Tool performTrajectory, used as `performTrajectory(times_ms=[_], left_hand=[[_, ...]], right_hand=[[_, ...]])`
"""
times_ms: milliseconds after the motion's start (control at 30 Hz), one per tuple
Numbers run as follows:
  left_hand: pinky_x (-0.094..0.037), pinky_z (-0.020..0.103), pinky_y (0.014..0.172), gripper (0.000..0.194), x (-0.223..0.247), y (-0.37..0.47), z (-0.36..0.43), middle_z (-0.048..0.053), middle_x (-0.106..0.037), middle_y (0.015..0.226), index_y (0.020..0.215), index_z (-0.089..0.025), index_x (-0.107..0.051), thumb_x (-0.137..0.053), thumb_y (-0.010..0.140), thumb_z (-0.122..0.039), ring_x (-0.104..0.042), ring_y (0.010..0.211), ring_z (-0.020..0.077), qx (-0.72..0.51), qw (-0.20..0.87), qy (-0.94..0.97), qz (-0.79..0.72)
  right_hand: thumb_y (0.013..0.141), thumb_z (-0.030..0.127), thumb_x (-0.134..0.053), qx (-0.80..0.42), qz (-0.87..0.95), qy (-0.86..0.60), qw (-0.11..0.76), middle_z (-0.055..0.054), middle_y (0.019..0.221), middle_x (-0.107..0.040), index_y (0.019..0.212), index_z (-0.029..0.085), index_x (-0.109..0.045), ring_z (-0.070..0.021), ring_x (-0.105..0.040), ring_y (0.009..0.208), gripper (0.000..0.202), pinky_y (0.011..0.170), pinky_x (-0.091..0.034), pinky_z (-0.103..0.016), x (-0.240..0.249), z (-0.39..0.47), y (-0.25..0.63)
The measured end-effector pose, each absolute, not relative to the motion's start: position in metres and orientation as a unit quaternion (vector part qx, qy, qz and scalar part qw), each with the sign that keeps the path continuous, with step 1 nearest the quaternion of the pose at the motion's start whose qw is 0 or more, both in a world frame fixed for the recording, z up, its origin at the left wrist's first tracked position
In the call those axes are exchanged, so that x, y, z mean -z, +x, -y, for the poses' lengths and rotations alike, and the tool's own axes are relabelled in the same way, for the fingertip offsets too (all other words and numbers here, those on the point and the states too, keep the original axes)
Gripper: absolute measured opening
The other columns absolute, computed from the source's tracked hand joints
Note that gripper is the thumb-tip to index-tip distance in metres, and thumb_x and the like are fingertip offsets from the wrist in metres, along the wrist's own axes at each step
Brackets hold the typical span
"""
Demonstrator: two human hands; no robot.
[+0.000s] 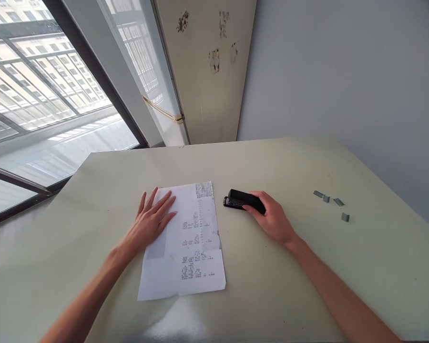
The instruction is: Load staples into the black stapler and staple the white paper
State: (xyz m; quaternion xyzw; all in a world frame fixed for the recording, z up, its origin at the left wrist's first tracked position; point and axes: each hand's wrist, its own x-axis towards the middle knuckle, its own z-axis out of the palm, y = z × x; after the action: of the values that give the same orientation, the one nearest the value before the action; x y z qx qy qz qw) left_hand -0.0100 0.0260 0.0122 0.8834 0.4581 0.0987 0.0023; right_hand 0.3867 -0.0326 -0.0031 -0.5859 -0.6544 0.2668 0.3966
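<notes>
A printed sheet of paper lies on the table, covered in small dark text; whether more sheets lie under it I cannot tell. My left hand rests on its upper left part, palm down with the fingers spread. To the right of the paper, my right hand is wrapped round the rear of a black stapler. The stapler's front end points left toward the paper's right edge, a short gap apart from it. Its rear is partly hidden by my fingers.
Several small grey staple strips lie on the right of the pale table. A grey wall borders the table at the right. Behind it stands a stained cream panel, with a dark-framed window at the left.
</notes>
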Motion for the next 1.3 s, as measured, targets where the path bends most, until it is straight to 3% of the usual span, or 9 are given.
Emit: performTrajectory(times_ms=[167,300,400,500,667,833,1200,1300], left_hand=[[-0.01,0.067,0.13,0.055,-0.019,-0.009,-0.061,0.003,-0.047,0.164,0.158,-0.031,-0.049,-0.037,0.109,-0.053,-0.018,0.162,0.0369,-0.104,0.001,0.879,-0.466],[-0.036,0.055,0.122,0.05,-0.04,-0.025,-0.059,0.008,-0.062,0.15,0.15,-0.029,-0.057,-0.034,0.11,-0.046,-0.053,0.143,0.0316,-0.177,-0.02,0.83,-0.529],[-0.054,0.043,0.096,0.045,-0.049,-0.042,-0.041,0.01,-0.069,0.127,0.135,-0.025,-0.066,-0.038,0.107,-0.047,-0.071,0.107,0.0265,-0.198,-0.011,0.752,-0.629],[-0.055,0.037,0.078,0.047,-0.044,-0.051,-0.025,0.01,-0.067,0.12,0.124,-0.022,-0.067,-0.046,0.1,-0.056,-0.07,0.09,0.0236,-0.157,0.047,0.699,-0.696],[-0.053,0.042,0.089,0.049,-0.032,-0.046,-0.02,0.01,-0.068,0.118,0.108,-0.022,-0.068,-0.053,0.092,-0.067,-0.068,0.098,0.0273,-0.128,0.069,0.665,-0.732],[-0.052,0.042,0.09,0.043,-0.032,-0.042,-0.025,0.009,-0.067,0.119,0.101,-0.024,-0.071,-0.054,0.092,-0.062,-0.068,0.099,0.0268,-0.129,0.074,0.677,-0.721],[-0.047,0.049,0.104,0.04,-0.028,-0.037,-0.025,0.012,-0.07,0.115,0.102,-0.021,-0.067,-0.043,0.098,-0.053,-0.066,0.11,0.0332,-0.132,0.013,0.702,-0.699],[-0.045,0.053,0.106,0.041,-0.03,-0.033,-0.023,0.014,-0.069,0.12,0.111,-0.02,-0.065,-0.043,0.1,-0.053,-0.064,0.114,0.035,-0.134,-0.001,0.707,-0.694]], right_hand=[[0.102,0.053,-0.059,-0.279,0.647,-0.586,0.4,-0.007,0.118,-0.072,0.123,0.03,-0.063,-0.0284,-0.068,0.106,0.032,0.085,-0.058,-0.043,0.001,0.034,0.386],[0.101,0.052,-0.061,-0.275,0.643,-0.591,0.402,-0.007,0.117,-0.073,0.124,0.029,-0.063,-0.0279,-0.068,0.103,0.032,0.081,-0.057,-0.041,0.003,0.036,0.388],[0.101,0.052,-0.06,-0.274,0.645,-0.593,0.397,-0.007,0.117,-0.073,0.125,0.029,-0.063,-0.0283,-0.068,0.102,0.033,0.079,-0.057,-0.041,0.005,0.037,0.388],[0.101,0.053,-0.06,-0.279,0.642,-0.595,0.396,-0.007,0.117,-0.073,0.125,0.029,-0.063,-0.0281,-0.068,0.101,0.034,0.081,-0.057,-0.042,0.005,0.038,0.388],[0.099,0.053,-0.062,-0.283,0.636,-0.594,0.403,-0.006,0.115,-0.073,0.122,0.029,-0.063,-0.0271,-0.068,0.099,0.033,0.082,-0.057,-0.042,0.007,0.038,0.388],[0.1,0.054,-0.061,-0.281,0.641,-0.59,0.402,-0.006,0.114,-0.074,0.122,0.029,-0.063,-0.0268,-0.068,0.097,0.034,0.082,-0.057,-0.042,0.006,0.037,0.389],[0.101,0.052,-0.06,-0.287,0.642,-0.59,0.397,-0.006,0.117,-0.073,0.124,0.03,-0.063,-0.0271,-0.066,0.1,0.032,0.073,-0.055,-0.038,0.005,0.037,0.389],[0.101,0.054,-0.06,-0.288,0.641,-0.59,0.397,-0.007,0.117,-0.073,0.125,0.029,-0.063,-0.0281,-0.066,0.101,0.034,0.075,-0.056,-0.039,0.004,0.037,0.389]])
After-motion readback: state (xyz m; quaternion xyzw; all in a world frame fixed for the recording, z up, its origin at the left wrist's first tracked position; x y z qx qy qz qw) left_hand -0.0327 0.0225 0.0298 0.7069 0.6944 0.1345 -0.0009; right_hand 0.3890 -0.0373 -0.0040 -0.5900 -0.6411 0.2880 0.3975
